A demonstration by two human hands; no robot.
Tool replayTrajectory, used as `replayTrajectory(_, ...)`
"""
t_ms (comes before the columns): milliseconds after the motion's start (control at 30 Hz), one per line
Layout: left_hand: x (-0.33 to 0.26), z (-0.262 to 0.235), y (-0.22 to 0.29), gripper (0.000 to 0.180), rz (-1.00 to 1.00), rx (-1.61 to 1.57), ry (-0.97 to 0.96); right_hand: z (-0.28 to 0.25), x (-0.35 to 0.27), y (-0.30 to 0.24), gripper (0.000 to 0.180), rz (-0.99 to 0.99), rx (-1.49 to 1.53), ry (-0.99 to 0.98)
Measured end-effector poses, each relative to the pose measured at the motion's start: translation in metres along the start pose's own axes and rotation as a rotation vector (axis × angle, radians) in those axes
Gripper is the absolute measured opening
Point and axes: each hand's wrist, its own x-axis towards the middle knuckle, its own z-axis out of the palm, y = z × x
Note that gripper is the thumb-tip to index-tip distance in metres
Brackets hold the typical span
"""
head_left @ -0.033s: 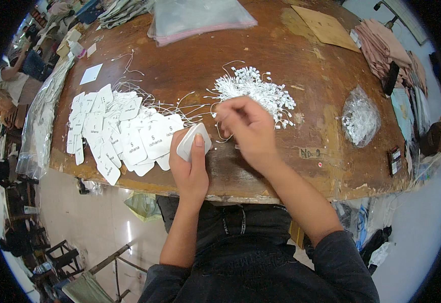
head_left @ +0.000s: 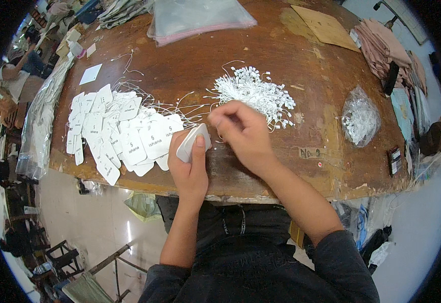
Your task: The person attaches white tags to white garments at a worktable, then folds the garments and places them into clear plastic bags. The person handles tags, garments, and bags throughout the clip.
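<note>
My left hand [head_left: 187, 164] is closed around a small stack of white hang tags [head_left: 194, 143] with rounded corners, the thumb pressed on the top one. Just to the right, my right hand [head_left: 244, 132] is held in a pinch above the table; what its fingertips hold, if anything, is too small to make out. Left of my hands a spread heap of printed white hang tags [head_left: 124, 134] lies with thin white strings [head_left: 152, 101] trailing off its far side. Beyond my right hand is a tangled pile of white tag strings [head_left: 256, 90] with small plastic ends.
Clear plastic bags [head_left: 200, 20] lie at the table's far side, near a brown card sheet [head_left: 325, 26]. A plastic bag of strings [head_left: 361, 118] sits at the right. Folded pink cloth [head_left: 382, 45] is stacked at the far right. A person [head_left: 15, 83] is at the far left.
My right hand has shifted slightly left, bringing its fingertips closer to the tags in my left hand. The stack of tags has tilted slightly; my left hand stays in place.
</note>
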Motion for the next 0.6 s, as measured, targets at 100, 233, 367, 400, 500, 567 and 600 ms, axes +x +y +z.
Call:
replayTrajectory(100,-0.0012,-0.0007,0.002,0.022,-0.022,-0.038,0.014,0.0043,-0.0055,0.0028,0.009,-0.091,-0.178,-0.074)
replayTrajectory(233,-0.0025,0.0043,0.0018,0.019,-0.083,-0.266,0.107,0.0052,-0.0036,0.0026,0.009,-0.157,-0.208,-0.047)
replayTrajectory(367,-0.0012,0.0016,-0.0013,0.018,0.084,0.015,0.098,0.0064,-0.0037,0.0038,0.006,-0.315,-0.336,-0.063)
replayTrajectory(400,-0.0015,-0.0003,-0.002,0.018,0.074,0.036,0.097,0.007,-0.0049,0.0047,0.005,-0.354,-0.361,-0.062)
replayTrajectory(500,-0.0029,-0.0041,-0.0041,0.018,0.041,0.053,0.117,0.0094,-0.0056,0.0089,0.005,-0.443,-0.388,-0.054)
replayTrajectory(567,-0.0037,-0.0041,-0.0051,0.017,0.03,0.025,0.116,0.0099,-0.0052,0.0109,0.005,-0.466,-0.403,-0.046)
replayTrajectory(600,-0.0039,-0.0034,-0.0055,0.017,0.026,-0.007,0.117,0.0099,-0.0049,0.0114,0.004,-0.465,-0.416,-0.042)
